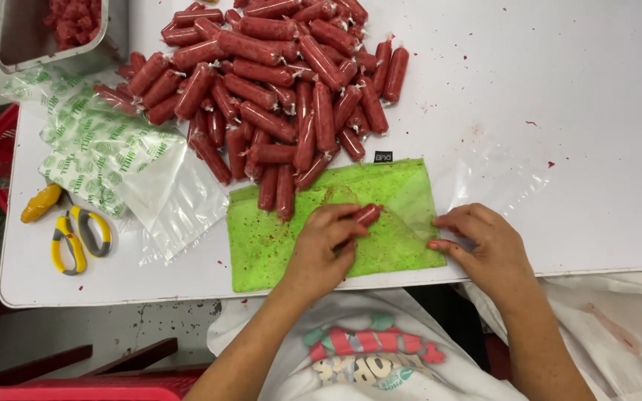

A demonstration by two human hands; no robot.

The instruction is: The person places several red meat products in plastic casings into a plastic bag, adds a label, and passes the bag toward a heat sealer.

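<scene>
One sausage [366,215] in left hand [321,249]; long axis slanting up-right.

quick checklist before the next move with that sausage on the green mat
1. Small red plastic-wrapped sausage under the left hand fingertips: ok.
2. Sausage lying on the speckled green cloth mat: ok.
3. Right hand pressing down the mat's right edge beside the clear plastic sheet: ok.
4. Mat fully on the white table: not ok, its near edge reaches the table's rim.
5. Pile of red wrapped sausages apart from the hands: ok, though a few overlap the mat's top left.
6. Yellow-and-grey scissors out of the way at far left: ok.
</scene>
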